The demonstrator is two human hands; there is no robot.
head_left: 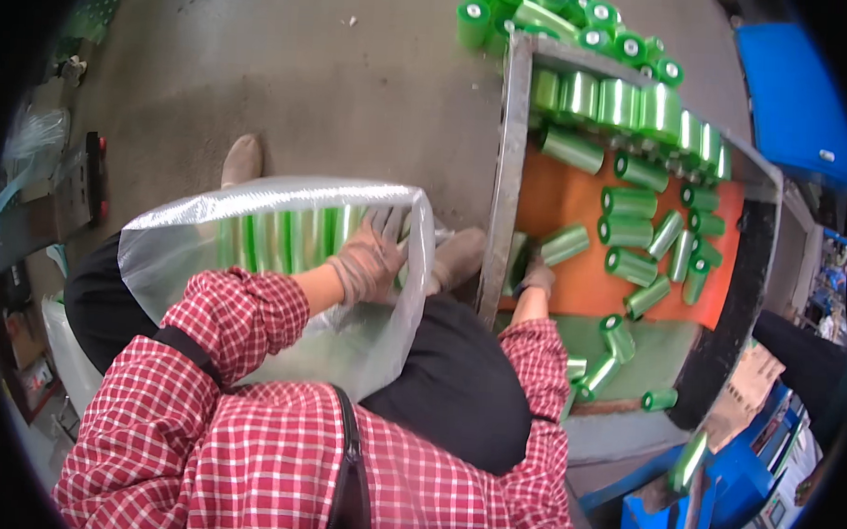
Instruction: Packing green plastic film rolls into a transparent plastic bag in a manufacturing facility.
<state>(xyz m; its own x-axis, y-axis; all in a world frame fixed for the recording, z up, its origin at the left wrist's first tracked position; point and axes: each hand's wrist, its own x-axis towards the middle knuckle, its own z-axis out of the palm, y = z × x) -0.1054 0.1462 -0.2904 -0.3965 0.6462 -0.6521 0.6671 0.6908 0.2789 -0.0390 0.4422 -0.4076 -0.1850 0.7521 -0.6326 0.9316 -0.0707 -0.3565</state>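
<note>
A clear plastic bag [412, 311] lies across my lap, its mouth held wide. Inside it stands a row of green film rolls [271, 239], side by side. My left hand [369, 257], in a thin greyish glove, reaches into the bag and rests against the right end of that row, fingers stretched out. To the right, my right hand [536, 275] is inside a metal-framed bin, close to its left wall. It touches the lower end of a green film roll [565, 244]; its fingers are partly hidden and their grip is unclear.
Loose green rolls [628, 231] lie on the bin's orange floor, with more lined along its far side. The bin's grey metal rim [510, 155] stands between my hands. Beyond it more rolls are piled [594, 31]. A blue container [799, 101] is at the far right.
</note>
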